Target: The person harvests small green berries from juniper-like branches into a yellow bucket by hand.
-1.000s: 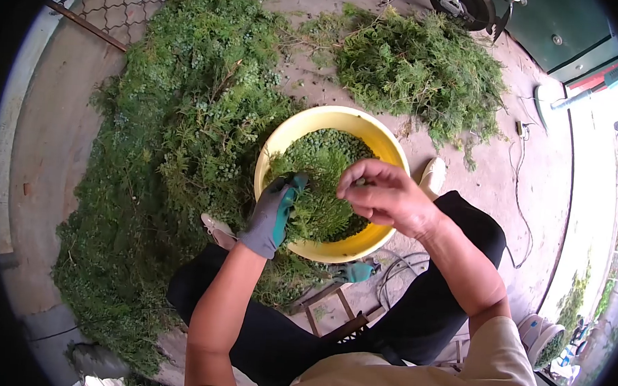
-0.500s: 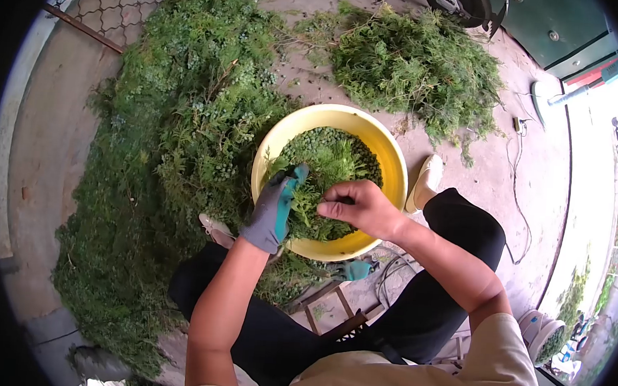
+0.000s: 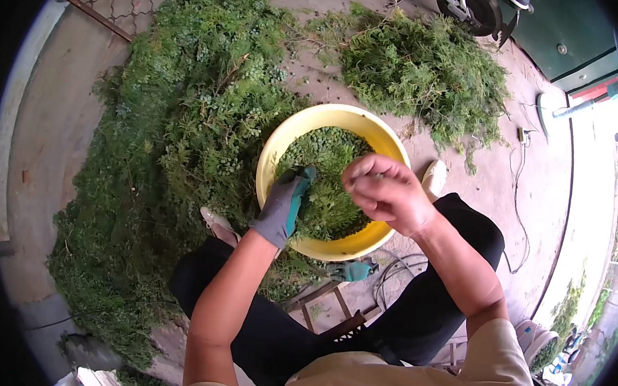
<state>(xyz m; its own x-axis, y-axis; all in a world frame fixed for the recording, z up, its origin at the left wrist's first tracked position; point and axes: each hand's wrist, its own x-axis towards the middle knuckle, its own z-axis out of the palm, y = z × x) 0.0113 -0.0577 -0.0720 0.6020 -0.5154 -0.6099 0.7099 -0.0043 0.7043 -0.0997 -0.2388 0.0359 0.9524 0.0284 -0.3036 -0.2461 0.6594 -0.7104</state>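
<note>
Between my legs stands a round yellow tub (image 3: pixel 275 143) with small green berries (image 3: pixel 337 137) and a feathery green sprig (image 3: pixel 334 194) inside. My left hand (image 3: pixel 285 204), in a grey and teal glove, is closed round the sprig over the tub's left side. Bare, my right hand (image 3: pixel 388 192) is above the tub's right side with its fingers curled together; whatever is between them is too small to make out.
A large heap of cut branches (image 3: pixel 186 115) lies left of the tub, and a smaller heap (image 3: pixel 429 76) beyond it. A loose teal glove (image 3: pixel 352 270) lies below the tub. A cable (image 3: pixel 517 199) runs along the floor at right.
My right hand has risen and moved slightly right, away from the sprig. My left hand has stayed over the tub with the sprig. The view has shifted a little.
</note>
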